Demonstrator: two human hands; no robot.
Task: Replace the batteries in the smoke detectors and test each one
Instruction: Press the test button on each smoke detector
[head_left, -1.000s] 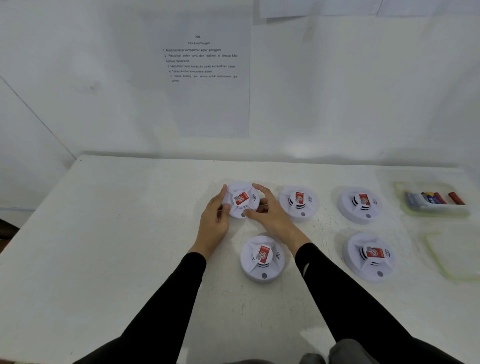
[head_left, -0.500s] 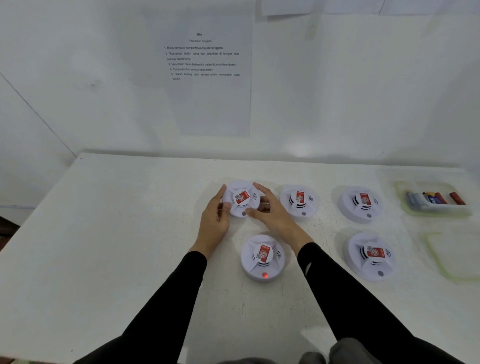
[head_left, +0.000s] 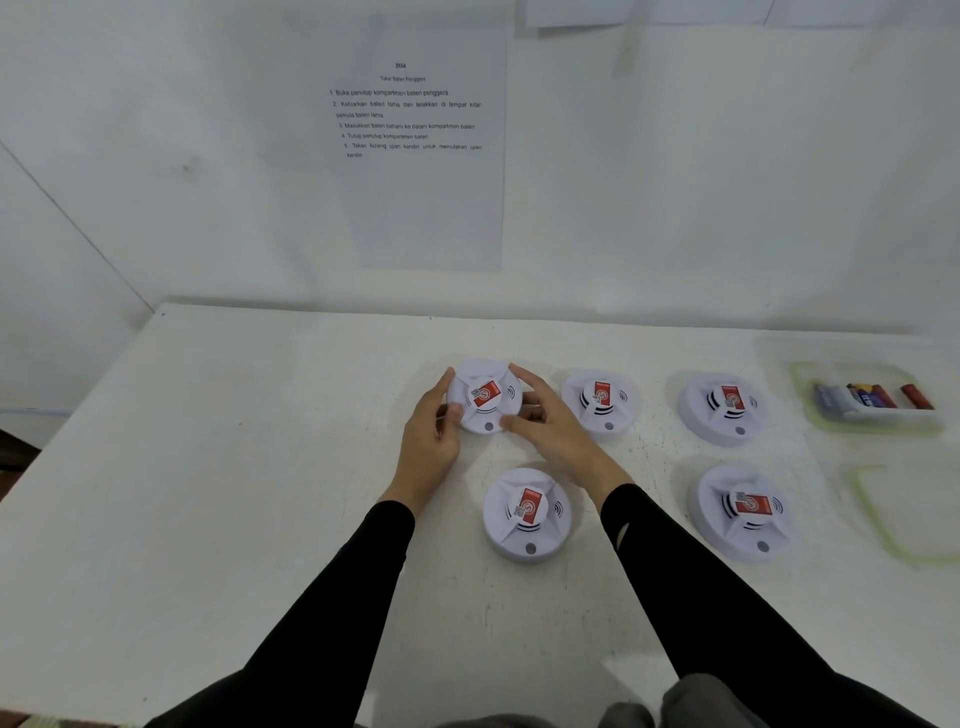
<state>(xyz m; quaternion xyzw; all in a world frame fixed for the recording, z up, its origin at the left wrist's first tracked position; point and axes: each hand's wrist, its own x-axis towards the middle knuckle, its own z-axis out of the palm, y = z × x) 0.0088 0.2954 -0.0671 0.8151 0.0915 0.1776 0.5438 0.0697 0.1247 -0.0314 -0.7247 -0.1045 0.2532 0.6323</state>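
Observation:
Several round white smoke detectors with red labels lie on a white table (head_left: 234, 467). My left hand (head_left: 428, 441) and my right hand (head_left: 550, 431) both grip the far-left detector (head_left: 483, 397) from its two sides. Just in front of it, between my forearms, rests a second detector (head_left: 527, 514). Two more detectors (head_left: 600, 402) (head_left: 724, 408) sit in the back row to the right. Another detector (head_left: 743, 512) lies at the front right. A clear tray (head_left: 800, 374) at the far right holds several batteries (head_left: 872, 397).
A clear container lid (head_left: 909, 512) lies at the right edge, in front of the battery tray. A printed instruction sheet (head_left: 410, 140) hangs on the white wall behind the table. The table's left half is bare.
The red light on the near detector lit half a second ago and is off now. Both hands stay on the far-left detector, which has turned slightly.

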